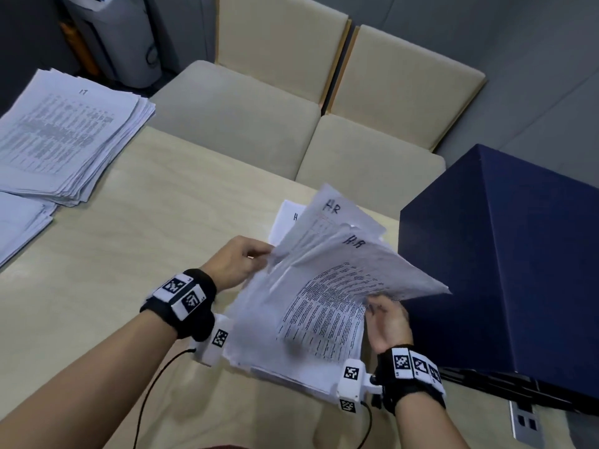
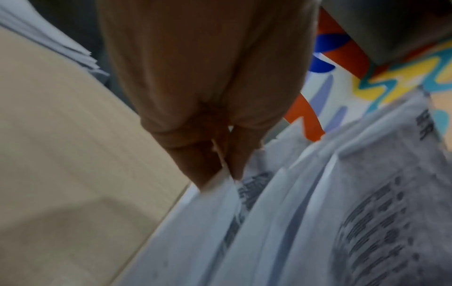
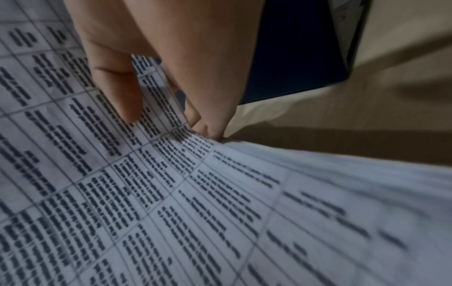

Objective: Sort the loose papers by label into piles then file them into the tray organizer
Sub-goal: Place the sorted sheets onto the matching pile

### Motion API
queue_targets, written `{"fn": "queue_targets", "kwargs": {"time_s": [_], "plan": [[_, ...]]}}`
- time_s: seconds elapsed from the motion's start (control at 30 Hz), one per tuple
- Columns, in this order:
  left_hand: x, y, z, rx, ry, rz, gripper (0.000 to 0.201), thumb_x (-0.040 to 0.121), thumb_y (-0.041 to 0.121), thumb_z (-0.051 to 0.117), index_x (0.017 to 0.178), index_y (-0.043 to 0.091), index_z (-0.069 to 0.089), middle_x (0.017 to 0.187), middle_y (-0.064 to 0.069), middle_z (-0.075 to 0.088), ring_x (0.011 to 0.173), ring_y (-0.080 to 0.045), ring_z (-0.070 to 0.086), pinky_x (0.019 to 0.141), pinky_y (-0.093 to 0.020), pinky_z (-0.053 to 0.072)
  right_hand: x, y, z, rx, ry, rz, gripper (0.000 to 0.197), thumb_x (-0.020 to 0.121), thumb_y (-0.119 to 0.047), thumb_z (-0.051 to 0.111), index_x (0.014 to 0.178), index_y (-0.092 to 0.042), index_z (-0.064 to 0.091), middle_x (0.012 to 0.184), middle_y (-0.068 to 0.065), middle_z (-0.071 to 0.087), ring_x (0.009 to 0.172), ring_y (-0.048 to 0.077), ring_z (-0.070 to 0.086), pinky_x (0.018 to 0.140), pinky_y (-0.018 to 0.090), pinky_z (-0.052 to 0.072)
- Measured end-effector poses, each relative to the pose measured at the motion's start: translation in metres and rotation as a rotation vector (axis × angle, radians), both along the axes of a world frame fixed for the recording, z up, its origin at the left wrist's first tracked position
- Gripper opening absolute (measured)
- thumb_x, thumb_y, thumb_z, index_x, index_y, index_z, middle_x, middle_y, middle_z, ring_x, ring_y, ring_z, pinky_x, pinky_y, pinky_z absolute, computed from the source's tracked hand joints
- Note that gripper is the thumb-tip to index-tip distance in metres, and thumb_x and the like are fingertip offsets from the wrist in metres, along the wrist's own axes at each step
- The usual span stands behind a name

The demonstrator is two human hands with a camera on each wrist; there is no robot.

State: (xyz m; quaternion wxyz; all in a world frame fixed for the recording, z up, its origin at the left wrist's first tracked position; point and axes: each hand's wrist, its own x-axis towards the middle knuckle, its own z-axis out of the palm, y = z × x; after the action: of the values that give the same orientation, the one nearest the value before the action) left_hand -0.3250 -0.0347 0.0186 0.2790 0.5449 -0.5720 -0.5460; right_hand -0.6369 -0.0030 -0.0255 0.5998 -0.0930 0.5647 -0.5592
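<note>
A messy stack of white printed papers marked "HR" (image 1: 324,286) is lifted off the table between both hands, sheets fanned and bent. My left hand (image 1: 256,257) pinches the stack's left edge; in the left wrist view the fingers (image 2: 220,154) close on the paper edge (image 2: 269,222). My right hand (image 1: 379,311) grips the right edge, thumb on top of the printed sheet (image 3: 171,193) and fingers (image 3: 200,125) beneath. A pile labelled "IT" (image 1: 68,134) lies at the table's far left. The dark blue tray organizer (image 1: 505,270) stands at the right.
Another paper pile (image 1: 19,225) lies at the left edge below the IT pile. Two beige chairs (image 1: 259,108) stand beyond the light wood table (image 1: 146,222). A grey bin (image 1: 120,37) stands on the floor at the back left. Cables trail from both wristbands.
</note>
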Motion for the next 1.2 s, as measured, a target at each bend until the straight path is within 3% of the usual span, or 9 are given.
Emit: {"fn": "queue_targets", "kwargs": {"time_s": [0.17,0.33,0.47,0.63,0.77,0.87,1.0,1.1,1.2], "plan": [[-0.014,0.006,0.001,0.219,0.178,0.098,0.042,0.076,-0.015,0.051,0.095,0.010,0.078,0.089,-0.006,0.076,0.078,-0.018,0.069,0.069,-0.028,0.050,0.005,0.004,0.011,0.040,0.118,0.035,0.028,0.081,0.023,0.049,0.084,0.000,0.064,0.078,0.010,0.071,0.077,0.023,0.067,0.073,0.029,0.055],[-0.025,-0.004,-0.026,0.120,-0.593,0.337,0.021,0.084,0.036,0.069,0.090,0.019,0.059,0.089,0.000,0.065,0.085,-0.025,0.061,0.072,-0.031,0.047,0.001,0.006,0.012,0.046,0.160,0.001,0.034,0.079,0.023,0.040,0.077,-0.006,0.059,0.062,0.004,0.064,0.066,0.021,0.058,0.065,0.028,0.045],[-0.029,-0.006,-0.036,0.107,-0.748,0.193,0.032,0.083,0.036,0.069,0.068,0.017,0.048,0.073,-0.004,0.058,0.070,-0.028,0.055,0.054,-0.026,0.034,-0.001,0.006,0.011,0.045,0.169,0.013,0.035,0.085,0.020,0.041,0.089,-0.007,0.062,0.071,0.004,0.071,0.071,0.021,0.064,0.070,0.031,0.050],[-0.016,-0.013,-0.024,0.013,-1.007,0.006,0.038,0.098,0.041,0.050,0.098,0.007,0.066,0.094,-0.011,0.068,0.088,-0.031,0.066,0.067,-0.030,0.043,0.000,0.003,0.011,0.054,0.149,-0.010,0.029,0.083,0.022,0.047,0.082,-0.004,0.058,0.078,0.013,0.065,0.075,0.026,0.062,0.074,0.035,0.050],[-0.005,-0.012,0.003,-0.166,-1.180,-0.062,0.048,0.100,0.050,0.045,0.087,0.009,0.066,0.084,-0.010,0.064,0.075,-0.029,0.060,0.063,-0.029,0.040,-0.001,-0.001,0.005,0.049,0.151,0.034,0.025,0.077,0.020,0.048,0.079,-0.001,0.061,0.088,0.014,0.067,0.087,0.029,0.063,0.088,0.037,0.049],[0.003,-0.013,0.005,-0.260,-1.004,-0.048,0.038,0.096,0.042,0.058,0.069,0.015,0.055,0.068,-0.008,0.057,0.069,-0.030,0.059,0.059,-0.034,0.043,-0.002,-0.004,0.003,0.100,0.185,0.048,0.028,0.079,0.018,0.046,0.070,-0.004,0.062,0.070,0.007,0.068,0.078,0.027,0.060,0.076,0.032,0.048],[0.008,-0.007,-0.001,-0.248,-0.383,0.132,0.051,0.080,0.031,0.081,0.054,0.013,0.041,0.050,0.003,0.036,0.050,-0.015,0.031,0.051,-0.032,0.025,0.004,-0.004,0.011,0.101,0.141,0.006,0.029,0.078,0.020,0.043,0.064,-0.002,0.056,0.060,0.007,0.064,0.065,0.026,0.059,0.066,0.029,0.049],[0.005,0.003,-0.002,-0.025,0.100,0.228,0.053,0.069,0.029,0.089,0.072,-0.009,0.052,0.064,-0.008,0.051,0.060,-0.015,0.046,0.057,-0.028,0.037,0.006,-0.002,0.018,0.065,0.099,0.015,0.024,0.081,0.021,0.046,0.074,0.002,0.060,0.066,0.011,0.070,0.064,0.024,0.068,0.060,0.027,0.057],[0.001,0.008,-0.002,0.088,0.273,0.273,0.067,0.071,0.036,0.085,0.088,-0.017,0.049,0.072,-0.013,0.048,0.058,-0.018,0.043,0.050,-0.025,0.034,0.006,0.000,0.020,0.083,0.094,0.041,0.019,0.083,0.020,0.055,0.086,0.004,0.064,0.078,0.014,0.073,0.071,0.025,0.072,0.068,0.033,0.059]]}}
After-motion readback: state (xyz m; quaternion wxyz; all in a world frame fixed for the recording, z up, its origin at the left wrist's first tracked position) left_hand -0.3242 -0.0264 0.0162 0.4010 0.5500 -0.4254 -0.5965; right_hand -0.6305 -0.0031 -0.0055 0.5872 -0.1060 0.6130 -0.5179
